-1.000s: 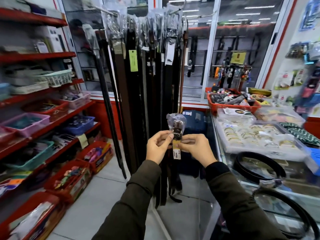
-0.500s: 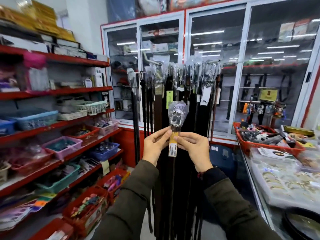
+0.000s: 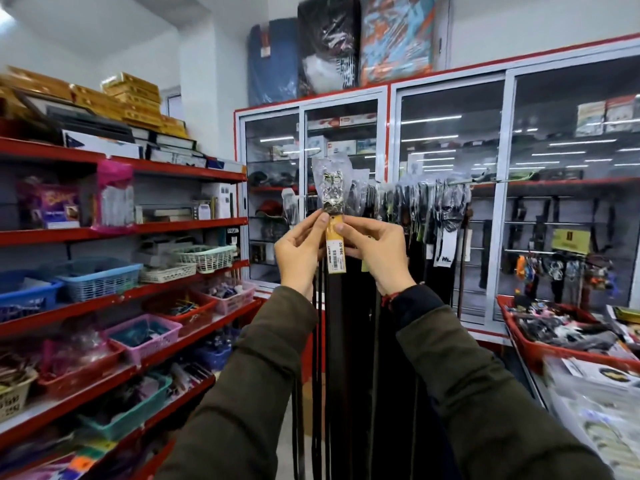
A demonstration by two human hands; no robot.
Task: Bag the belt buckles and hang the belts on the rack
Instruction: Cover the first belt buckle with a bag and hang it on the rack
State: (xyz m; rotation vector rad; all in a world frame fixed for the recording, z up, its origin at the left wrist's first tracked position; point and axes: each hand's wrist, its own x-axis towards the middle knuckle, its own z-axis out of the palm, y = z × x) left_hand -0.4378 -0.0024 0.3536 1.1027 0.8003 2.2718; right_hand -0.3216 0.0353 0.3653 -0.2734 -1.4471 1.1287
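I hold a dark belt [image 3: 341, 323] upright in front of me, its strap hanging straight down. The metal buckle [image 3: 332, 190] at its top sits inside a clear plastic bag. An orange price tag [image 3: 336, 252] hangs just below the buckle. My left hand [image 3: 299, 252] and my right hand [image 3: 375, 252] both pinch the belt at the tag, thumbs near the bag's mouth. Behind it, the rack [image 3: 485, 180] carries several hanging belts [image 3: 426, 216] with bagged buckles.
Red shelves [image 3: 138, 296] with plastic baskets [image 3: 100, 280] line the left side. Glass-door cabinets [image 3: 450, 168] stand behind the rack. At the right, a red tray [image 3: 540, 348] of goods sits on a counter with flat packets [image 3: 599, 420].
Both hands have raised the bagged belt from chest height up to the level of the rack's top. The view has tilted upward with them.
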